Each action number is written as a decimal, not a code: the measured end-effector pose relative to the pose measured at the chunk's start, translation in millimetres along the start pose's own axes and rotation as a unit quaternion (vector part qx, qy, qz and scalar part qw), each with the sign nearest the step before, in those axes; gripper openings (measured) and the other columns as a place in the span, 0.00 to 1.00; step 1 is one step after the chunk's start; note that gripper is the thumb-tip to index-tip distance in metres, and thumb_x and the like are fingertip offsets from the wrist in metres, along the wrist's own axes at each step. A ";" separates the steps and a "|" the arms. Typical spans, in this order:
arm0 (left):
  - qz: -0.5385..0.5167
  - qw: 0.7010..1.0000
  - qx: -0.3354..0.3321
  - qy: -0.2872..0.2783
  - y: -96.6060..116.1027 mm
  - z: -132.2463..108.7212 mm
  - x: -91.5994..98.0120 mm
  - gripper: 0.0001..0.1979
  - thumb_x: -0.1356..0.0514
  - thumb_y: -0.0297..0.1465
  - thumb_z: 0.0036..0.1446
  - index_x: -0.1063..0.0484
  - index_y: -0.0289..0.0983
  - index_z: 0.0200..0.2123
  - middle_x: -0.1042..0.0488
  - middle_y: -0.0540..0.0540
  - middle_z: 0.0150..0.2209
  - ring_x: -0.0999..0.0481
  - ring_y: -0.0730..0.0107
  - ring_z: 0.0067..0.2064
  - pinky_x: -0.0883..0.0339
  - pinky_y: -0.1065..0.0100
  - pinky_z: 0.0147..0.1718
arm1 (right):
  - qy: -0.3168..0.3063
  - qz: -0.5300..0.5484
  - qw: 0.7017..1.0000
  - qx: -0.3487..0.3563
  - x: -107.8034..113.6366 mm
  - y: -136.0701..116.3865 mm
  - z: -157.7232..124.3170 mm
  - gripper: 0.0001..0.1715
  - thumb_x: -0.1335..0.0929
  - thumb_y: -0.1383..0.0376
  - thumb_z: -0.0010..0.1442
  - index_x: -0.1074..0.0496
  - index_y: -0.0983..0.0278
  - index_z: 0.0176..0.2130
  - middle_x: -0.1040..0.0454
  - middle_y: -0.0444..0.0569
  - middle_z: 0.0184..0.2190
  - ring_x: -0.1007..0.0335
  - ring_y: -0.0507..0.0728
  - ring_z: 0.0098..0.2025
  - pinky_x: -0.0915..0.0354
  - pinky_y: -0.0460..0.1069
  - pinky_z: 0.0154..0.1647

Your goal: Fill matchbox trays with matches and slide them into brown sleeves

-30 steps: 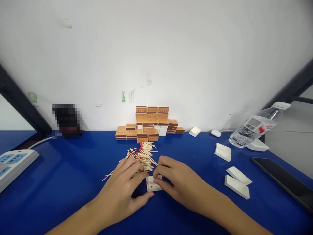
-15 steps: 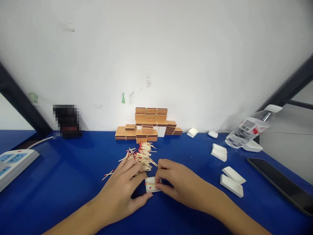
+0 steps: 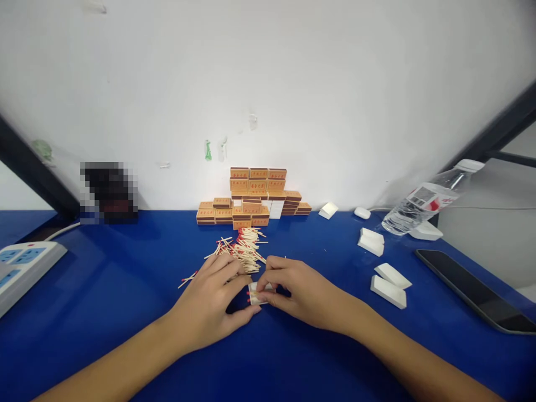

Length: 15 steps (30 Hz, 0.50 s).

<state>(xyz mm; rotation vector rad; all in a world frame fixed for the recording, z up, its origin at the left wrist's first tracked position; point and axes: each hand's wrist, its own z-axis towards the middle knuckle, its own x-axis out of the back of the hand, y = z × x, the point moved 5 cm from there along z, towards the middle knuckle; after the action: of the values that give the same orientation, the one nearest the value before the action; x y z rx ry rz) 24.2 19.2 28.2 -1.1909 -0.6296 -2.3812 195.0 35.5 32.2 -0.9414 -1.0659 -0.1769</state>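
Note:
Between my two hands, a small white matchbox tray (image 3: 252, 287) lies on the blue table, with a few red-headed matches showing at its left end. My left hand (image 3: 215, 296) grips that end, the index finger at the far corner and the thumb at the near one. Over the tray, the fingertips of my right hand (image 3: 293, 287) are pinched together on matches, mostly hidden by the fingers. A loose pile of matches (image 3: 247, 254) lies just beyond both hands. Behind the pile, orange matchboxes (image 3: 258, 186) are stacked against the wall.
More white trays (image 3: 389, 290) lie to the right, beside a dark phone (image 3: 473, 290). A tilted water bottle (image 3: 427, 201) stands near the right back, with a white earbud-like case (image 3: 362, 213) to its left. At far left sits a power strip (image 3: 31, 268).
My right hand has shifted left over the tray, its fingertips now covering more of it. My left hand stays at the tray's end. The whole view has tilted slightly downward.

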 end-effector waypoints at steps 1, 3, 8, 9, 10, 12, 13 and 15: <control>0.003 1.000 -0.003 -0.001 0.0 0.0 -0.1 0.10 0.34 0.36 0.65 0.24 0.38 0.45 0.24 0.44 0.42 0.28 0.56 0.47 0.34 0.54 0.49 | -0.003 0.005 1.000 0.006 -0.2 -0.6 0.4 0.04 0.29 0.67 0.68 0.22 0.63 0.39 0.27 0.45 0.39 0.31 0.51 0.36 0.37 0.47 0.37; 0.008 1.000 -0.004 -0.004 -0.2 0.0 0.0 0.10 0.34 0.36 0.64 0.24 0.38 0.45 0.24 0.43 0.42 0.28 0.56 0.47 0.34 0.53 0.49 | -0.004 0.005 1.000 0.012 1.5 -2.1 0.9 0.05 0.30 0.68 0.68 0.22 0.64 0.38 0.27 0.46 0.39 0.31 0.51 0.35 0.37 0.46 0.36; 0.011 1.000 -0.002 -0.010 0.1 0.3 1.4 0.10 0.35 0.35 0.65 0.24 0.38 0.46 0.23 0.44 0.43 0.27 0.56 0.48 0.34 0.53 0.50 | -0.022 0.010 1.000 0.009 2.6 -2.1 1.1 0.05 0.29 0.65 0.69 0.21 0.63 0.43 0.26 0.46 0.40 0.29 0.52 0.37 0.35 0.47 0.40; 0.013 1.000 -0.006 -0.012 0.5 0.4 1.5 0.10 0.35 0.35 0.65 0.24 0.38 0.47 0.23 0.43 0.43 0.27 0.56 0.48 0.34 0.53 0.50 | -0.030 0.019 0.999 0.011 1.0 -2.1 1.5 0.05 0.29 0.65 0.70 0.20 0.63 0.43 0.26 0.47 0.40 0.28 0.52 0.39 0.34 0.47 0.41; 0.016 1.000 -0.011 -0.014 0.9 0.5 1.5 0.10 0.35 0.35 0.65 0.24 0.37 0.46 0.23 0.43 0.43 0.27 0.56 0.48 0.34 0.52 0.51 | -0.036 0.026 0.999 0.014 -0.7 -2.2 2.0 0.06 0.30 0.65 0.70 0.20 0.63 0.43 0.26 0.47 0.40 0.28 0.53 0.39 0.34 0.47 0.42; 0.025 0.999 -0.020 -0.019 1.6 0.7 1.2 0.10 0.36 0.36 0.66 0.24 0.36 0.45 0.24 0.42 0.43 0.28 0.55 0.48 0.34 0.52 0.51 | -0.046 0.032 0.998 0.020 -3.7 -2.9 3.3 0.06 0.30 0.67 0.70 0.20 0.64 0.42 0.26 0.47 0.40 0.29 0.52 0.38 0.35 0.47 0.41; 0.027 0.999 -0.025 -0.022 2.0 1.0 1.1 0.10 0.36 0.36 0.66 0.24 0.36 0.45 0.24 0.42 0.43 0.28 0.55 0.48 0.34 0.52 0.51 | -0.049 0.032 0.998 0.021 -4.6 -3.4 3.9 0.06 0.30 0.68 0.70 0.20 0.64 0.41 0.26 0.46 0.39 0.29 0.52 0.37 0.35 0.47 0.40; 0.028 0.999 -0.031 -0.026 2.6 1.5 1.0 0.11 0.36 0.37 0.66 0.23 0.36 0.44 0.24 0.42 0.41 0.28 0.55 0.46 0.33 0.53 0.49 | -0.056 0.034 0.997 0.027 -5.2 -5.4 4.7 0.06 0.29 0.69 0.69 0.20 0.64 0.41 0.27 0.46 0.38 0.30 0.51 0.36 0.36 0.46 0.38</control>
<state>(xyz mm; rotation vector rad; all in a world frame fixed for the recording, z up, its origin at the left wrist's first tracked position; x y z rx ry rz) 26.0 17.8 30.4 -1.2825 -0.5351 -2.3463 186.3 34.0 31.8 -0.9466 -1.1349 -0.0394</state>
